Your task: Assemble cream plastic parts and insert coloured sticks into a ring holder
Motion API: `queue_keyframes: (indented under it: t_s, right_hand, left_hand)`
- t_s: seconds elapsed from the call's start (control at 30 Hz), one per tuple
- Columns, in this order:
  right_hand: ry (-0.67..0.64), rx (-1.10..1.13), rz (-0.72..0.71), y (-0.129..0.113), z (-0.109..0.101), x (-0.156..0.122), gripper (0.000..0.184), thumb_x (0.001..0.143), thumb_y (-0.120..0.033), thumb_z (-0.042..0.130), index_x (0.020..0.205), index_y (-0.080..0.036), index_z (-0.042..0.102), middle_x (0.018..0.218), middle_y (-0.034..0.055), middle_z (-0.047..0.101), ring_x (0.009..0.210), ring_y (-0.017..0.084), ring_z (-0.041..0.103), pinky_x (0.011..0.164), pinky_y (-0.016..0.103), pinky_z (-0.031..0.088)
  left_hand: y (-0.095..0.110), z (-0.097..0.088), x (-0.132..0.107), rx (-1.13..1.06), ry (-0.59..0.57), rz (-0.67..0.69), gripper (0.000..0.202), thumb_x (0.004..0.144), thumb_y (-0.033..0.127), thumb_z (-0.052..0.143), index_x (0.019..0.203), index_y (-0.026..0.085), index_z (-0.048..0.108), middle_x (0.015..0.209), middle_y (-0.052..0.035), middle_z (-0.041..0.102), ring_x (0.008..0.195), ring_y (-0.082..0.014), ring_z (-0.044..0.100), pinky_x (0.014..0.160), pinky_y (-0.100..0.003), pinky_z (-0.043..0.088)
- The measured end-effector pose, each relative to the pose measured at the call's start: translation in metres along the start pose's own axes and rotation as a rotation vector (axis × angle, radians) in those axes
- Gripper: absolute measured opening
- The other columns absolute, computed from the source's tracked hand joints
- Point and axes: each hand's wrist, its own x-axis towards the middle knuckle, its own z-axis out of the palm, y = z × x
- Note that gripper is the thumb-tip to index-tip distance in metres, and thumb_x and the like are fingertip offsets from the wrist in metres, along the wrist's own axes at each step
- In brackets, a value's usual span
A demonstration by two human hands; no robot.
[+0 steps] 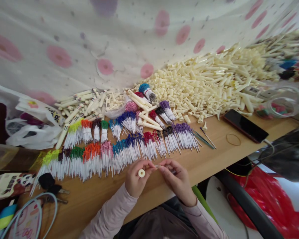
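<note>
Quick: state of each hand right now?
Left hand: closed around a cream hollow tube.
Right hand: closed in a pinch on a tiny pale piece, too small to identify.

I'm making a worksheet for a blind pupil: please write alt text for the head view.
A person's left hand and right hand meet at a small, unclear pale piece above a wooden desk; the left also holds a round-ended cream piece. Beyond lie rows of white sticks with coloured tips, heaped cream parts and a phone.

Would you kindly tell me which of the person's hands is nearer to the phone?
Right. The right hand is left of the phone, on its near side; the left hand is farther left.
</note>
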Motion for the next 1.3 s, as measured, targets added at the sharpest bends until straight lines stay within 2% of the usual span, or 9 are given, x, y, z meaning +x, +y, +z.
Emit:
queue_keyframes:
  t_s: [0.17,0.43,0.7,0.87,1.1,1.2,1.3]
  right_hand:
    - [0.0,0.002,0.001,0.0,-0.001,-0.001,0.028,0.082,-0.046,0.068,0.085,-0.018,0.062,0.056,-0.0053,0.045,0.048,0.007,0.033,0.046,0.021,0.023]
    - [-0.01,0.004,-0.029,-0.002,-0.001,-0.001,0.027,0.082,-0.044,0.067,0.082,-0.017,0.062,0.055,-0.0052,0.045,0.048,0.007,0.033,0.043,0.019,0.023]
    - [0.023,-0.034,-0.09,0.0,-0.001,-0.001,0.021,0.084,-0.038,0.066,0.083,-0.018,0.064,0.057,-0.0042,0.048,0.049,0.008,0.037,0.044,0.019,0.027]
    - [0.022,-0.043,-0.122,-0.003,0.001,-0.001,0.018,0.085,-0.036,0.065,0.082,-0.018,0.064,0.057,-0.004,0.051,0.049,0.008,0.039,0.045,0.019,0.03]
    - [0.039,-0.01,-0.104,-0.001,0.001,0.0,0.017,0.085,-0.035,0.065,0.084,-0.018,0.063,0.057,-0.0045,0.05,0.048,0.007,0.038,0.044,0.018,0.029]
    - [0.02,0.008,-0.09,0.001,0.0,0.0,0.018,0.085,-0.036,0.065,0.085,-0.018,0.064,0.055,-0.0052,0.048,0.046,0.007,0.035,0.042,0.018,0.026]
    - [-0.001,0.024,-0.083,0.002,-0.001,-0.001,0.019,0.086,-0.037,0.064,0.085,-0.018,0.064,0.055,-0.005,0.047,0.046,0.007,0.035,0.042,0.018,0.026]
  left_hand:
    - [-0.001,-0.004,0.002,0.004,0.069,0.057,0.012,0.078,0.03,0.074,0.077,0.018,0.07,0.055,0.0045,0.053,0.046,-0.0086,0.045,0.045,-0.02,0.038]
    - [0.002,-0.004,0.006,-0.023,0.051,0.181,0.004,0.079,0.019,0.072,0.076,0.018,0.071,0.058,0.0016,0.061,0.049,-0.0092,0.05,0.046,-0.019,0.04]
    - [0.002,-0.002,0.004,0.001,0.017,0.056,0.015,0.082,0.027,0.069,0.07,0.017,0.067,0.06,0.002,0.061,0.049,-0.0096,0.051,0.048,-0.02,0.042]
    - [0.0,-0.001,0.002,-0.018,-0.011,-0.008,0.017,0.084,0.027,0.066,0.07,0.017,0.066,0.063,0.0013,0.063,0.054,-0.0104,0.054,0.052,-0.02,0.044]
    - [-0.006,-0.003,0.0,-0.106,0.052,-0.141,0.014,0.085,0.026,0.063,0.075,0.018,0.067,0.068,0.001,0.066,0.059,-0.011,0.059,0.056,-0.019,0.047]
    - [-0.006,-0.007,0.003,-0.08,0.026,-0.111,0.013,0.088,0.023,0.06,0.081,0.019,0.071,0.075,-0.0004,0.07,0.068,-0.0122,0.063,0.063,-0.02,0.049]
    - [-0.001,-0.011,0.007,-0.067,-0.076,-0.033,0.013,0.087,0.02,0.061,0.084,0.02,0.074,0.073,-0.0008,0.071,0.065,-0.012,0.063,0.061,-0.02,0.048]
